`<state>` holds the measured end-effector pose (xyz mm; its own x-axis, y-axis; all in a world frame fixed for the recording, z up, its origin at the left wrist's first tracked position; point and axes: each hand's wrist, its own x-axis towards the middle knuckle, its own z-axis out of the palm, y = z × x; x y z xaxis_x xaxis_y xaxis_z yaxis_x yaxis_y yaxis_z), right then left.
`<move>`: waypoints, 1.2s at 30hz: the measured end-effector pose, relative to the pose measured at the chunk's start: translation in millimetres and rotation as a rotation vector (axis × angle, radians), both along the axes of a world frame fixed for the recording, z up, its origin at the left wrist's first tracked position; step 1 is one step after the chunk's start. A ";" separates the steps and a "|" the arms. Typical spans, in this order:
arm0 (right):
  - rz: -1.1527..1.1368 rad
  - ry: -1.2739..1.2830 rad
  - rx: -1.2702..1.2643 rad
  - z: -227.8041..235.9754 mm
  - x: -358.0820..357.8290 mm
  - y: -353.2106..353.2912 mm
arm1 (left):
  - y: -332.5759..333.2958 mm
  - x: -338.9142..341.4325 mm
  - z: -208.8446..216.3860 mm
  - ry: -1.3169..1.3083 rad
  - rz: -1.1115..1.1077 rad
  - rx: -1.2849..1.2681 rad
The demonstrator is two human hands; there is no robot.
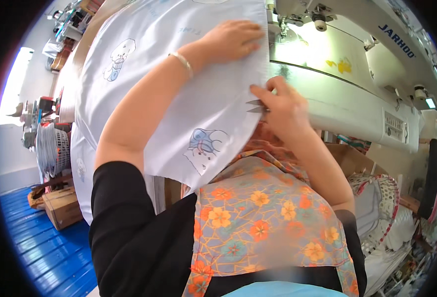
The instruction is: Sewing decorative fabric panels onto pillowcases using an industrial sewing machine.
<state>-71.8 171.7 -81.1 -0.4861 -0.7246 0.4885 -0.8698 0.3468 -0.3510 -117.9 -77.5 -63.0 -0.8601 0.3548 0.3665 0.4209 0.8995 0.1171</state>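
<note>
A white cloth [218, 94] printed with blue cartoon animals spreads across the work surface and hangs down in front of me. My left hand [235, 40] lies on it with fingers stretched out, close to its right edge. Lower along that edge, my right hand [285, 104] is closed around small thread snips [255, 106]. Their two pointed blades stick out to the left, slightly apart, over the cloth's edge. The handle is hidden inside my palm. My right thumb and forefinger are near the hem; whether they pinch it I cannot tell.
A white sewing machine [406, 64] stands at the right, its lit bed [322, 91] beside the cloth edge. A white basket [376, 190] with cloth in it is at the lower right. Cardboard boxes [62, 207] and a wire-wrapped basket [50, 148] stand on the left.
</note>
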 end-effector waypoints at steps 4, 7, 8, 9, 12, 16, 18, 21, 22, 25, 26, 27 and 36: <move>-0.027 0.077 -0.103 11.4 -13.3 14.0 | 31.9 13.8 9.6 -0.023 0.046 -0.030; -0.032 0.060 -0.030 18.4 -29.7 13.3 | 27.6 -7.5 6.7 -0.044 0.051 0.028; -0.037 0.059 -0.030 18.3 -38.0 15.8 | 26.1 -14.1 4.5 -0.045 0.046 0.028; -0.045 0.019 -0.069 17.4 -48.7 22.4 | 25.1 -19.6 2.1 -0.066 0.086 0.079; -0.029 -0.039 -0.079 14.7 -69.3 64.8 | 18.0 -16.3 8.0 -0.105 0.115 0.077; -0.041 -0.125 0.013 21.6 -52.4 143.6 | -41.3 37.2 17.3 -0.096 0.376 0.008; -0.032 -0.132 0.014 20.0 -41.9 166.0 | -127.6 82.3 7.6 -0.015 0.438 -0.197; -0.085 -0.146 -0.029 11.3 -30.7 183.8 | -250.3 164.5 10.3 -0.254 1.204 -0.187; -0.086 -0.122 -0.066 7.0 -31.5 185.3 | -274.5 189.8 10.0 -0.217 1.337 -0.144; -0.105 -0.098 -0.081 -4.1 -31.0 192.2 | -256.4 196.0 9.3 -0.175 1.349 0.003; -0.175 -0.158 -0.140 -3.9 -27.6 191.9 | -242.3 196.9 17.1 -0.169 1.255 0.070; -0.234 -0.220 -0.202 -2.2 -24.0 190.8 | -237.1 207.0 24.2 -0.156 1.263 0.074; -0.279 -0.303 -0.235 -7.1 -28.4 206.0 | -215.1 256.7 31.9 -0.236 1.135 0.378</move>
<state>-100.2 377.6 -88.2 -0.7925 -0.4327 0.4298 -0.6009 0.4333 -0.6717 138.8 -292.7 -31.1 -0.6712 -0.7373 0.0770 -0.6493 0.6348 0.4188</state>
